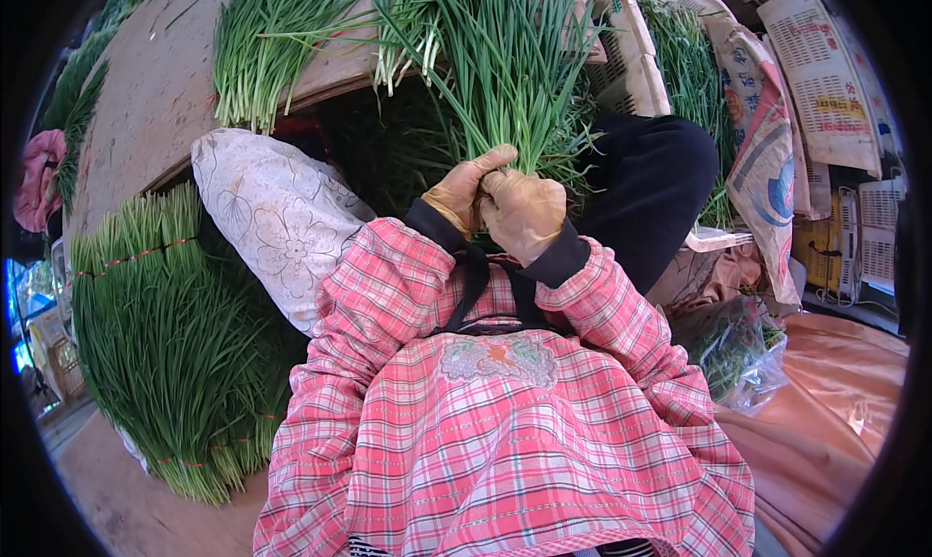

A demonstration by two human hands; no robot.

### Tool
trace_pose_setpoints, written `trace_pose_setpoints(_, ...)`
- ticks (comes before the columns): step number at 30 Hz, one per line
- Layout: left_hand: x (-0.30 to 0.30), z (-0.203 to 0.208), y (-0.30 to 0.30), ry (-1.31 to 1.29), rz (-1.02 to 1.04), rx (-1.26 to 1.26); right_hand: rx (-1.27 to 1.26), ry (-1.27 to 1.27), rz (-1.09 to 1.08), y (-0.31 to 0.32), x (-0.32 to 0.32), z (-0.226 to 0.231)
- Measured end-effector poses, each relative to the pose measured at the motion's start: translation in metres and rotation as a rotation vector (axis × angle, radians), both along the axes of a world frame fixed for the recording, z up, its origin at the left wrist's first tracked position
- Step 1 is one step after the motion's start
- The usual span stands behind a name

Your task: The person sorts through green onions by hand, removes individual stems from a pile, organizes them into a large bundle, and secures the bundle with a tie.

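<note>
In front of my lap, a bunch of long green garlic chives (507, 81) fans out away from me, its pale stem ends gathered at my hands. My left hand (454, 196), in a yellowish glove, is closed at the left of the stems with its thumb stretched across them. Pressed up against it, my right hand (529, 212), gloved the same way, has its fingers curled round the stem ends. The stem tips themselves are hidden inside the gloves.
Loose chives (277, 48) lie on a wooden board (146, 81) ahead. Tied chive bundles (175, 324) are stacked at left. Right of my knee stand a chive-filled plastic crate (636, 52), a woven sack (762, 169) and a clear plastic bag (743, 363). More crates (820, 81) lean farther right.
</note>
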State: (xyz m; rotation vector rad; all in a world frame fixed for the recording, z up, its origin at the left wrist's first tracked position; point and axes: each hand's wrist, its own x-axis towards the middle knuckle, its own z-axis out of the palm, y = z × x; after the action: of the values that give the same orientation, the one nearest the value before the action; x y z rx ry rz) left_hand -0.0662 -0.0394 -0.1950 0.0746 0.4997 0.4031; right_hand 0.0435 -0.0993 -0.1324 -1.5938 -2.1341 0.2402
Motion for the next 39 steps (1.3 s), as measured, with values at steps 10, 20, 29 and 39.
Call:
trace_pose_setpoints(10,0.006,0.009,-0.004,0.007,0.069,0.135,-0.695,0.354,0.370,-0.044,0.048,0.059)
trace_pose_setpoints(20,0.005,0.025,-0.010,0.299,0.165,0.300,-0.628,0.997,0.750,-0.061,0.080,0.102)
trace_pose_setpoints(29,0.008,0.026,-0.012,0.325,0.166,0.315,-1.006,0.932,-0.158,-0.083,0.051,0.057)
trace_pose_setpoints(39,-0.001,-0.005,-0.002,-0.209,0.109,0.075,-0.187,1.384,0.363,-0.094,0.172,0.121)
